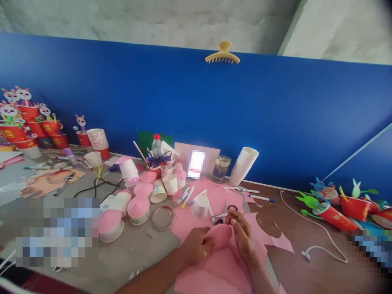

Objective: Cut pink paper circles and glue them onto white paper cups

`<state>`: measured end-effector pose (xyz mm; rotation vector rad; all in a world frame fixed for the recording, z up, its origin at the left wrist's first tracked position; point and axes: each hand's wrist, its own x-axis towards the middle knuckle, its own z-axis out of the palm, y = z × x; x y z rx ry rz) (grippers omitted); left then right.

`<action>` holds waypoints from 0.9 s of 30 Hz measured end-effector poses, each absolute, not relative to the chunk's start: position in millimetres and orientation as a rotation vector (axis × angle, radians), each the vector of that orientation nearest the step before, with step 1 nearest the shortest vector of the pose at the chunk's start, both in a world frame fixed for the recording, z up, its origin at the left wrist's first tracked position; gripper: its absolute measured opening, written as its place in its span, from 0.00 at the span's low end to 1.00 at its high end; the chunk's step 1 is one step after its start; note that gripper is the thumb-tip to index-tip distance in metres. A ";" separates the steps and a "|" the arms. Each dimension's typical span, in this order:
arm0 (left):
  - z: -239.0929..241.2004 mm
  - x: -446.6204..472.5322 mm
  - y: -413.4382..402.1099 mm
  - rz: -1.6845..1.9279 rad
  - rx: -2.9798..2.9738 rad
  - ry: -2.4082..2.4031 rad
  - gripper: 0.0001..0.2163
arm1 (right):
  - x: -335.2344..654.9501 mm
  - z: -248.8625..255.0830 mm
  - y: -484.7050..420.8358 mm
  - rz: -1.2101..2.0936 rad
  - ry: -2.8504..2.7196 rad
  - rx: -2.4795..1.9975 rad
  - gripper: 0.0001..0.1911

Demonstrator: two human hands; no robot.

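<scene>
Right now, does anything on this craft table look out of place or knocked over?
Yes. A hair claw clip sits atop the blue partition, away from the craft supplies. The stack of white cups leans against it, and a red cup lies on its side at right.

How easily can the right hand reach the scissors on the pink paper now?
Probably yes. The scissors lie just beyond the right hand, with nothing between them. But that hand and the left hand both grip a pink piece, so it must release first.
</scene>
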<state>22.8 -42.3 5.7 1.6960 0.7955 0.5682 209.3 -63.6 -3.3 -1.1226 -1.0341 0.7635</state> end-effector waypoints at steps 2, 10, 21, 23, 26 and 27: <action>3.2 22.7 -43.5 0.548 1.713 0.783 0.08 | 209.0 -2.1 -62.6 0.724 -1.029 -1.107 0.12; 1.2 19.2 -41.8 0.611 1.948 0.736 0.12 | 209.9 1.4 -57.7 0.562 -0.950 -1.183 0.14; -6.4 20.2 -34.2 0.724 1.915 0.760 0.30 | 212.8 6.3 -52.5 0.485 -0.842 -1.185 0.15; -5.0 20.3 -32.6 0.730 1.936 0.761 0.31 | 214.0 11.2 -52.3 0.458 -0.813 -1.195 0.15; 0.8 19.0 -31.1 0.687 2.068 0.849 0.27 | 216.2 17.3 -50.4 0.429 -0.770 -1.211 0.16; 3.0 18.3 -31.0 0.654 2.120 0.889 0.24 | 216.5 18.6 -49.0 0.429 -0.762 -1.217 0.16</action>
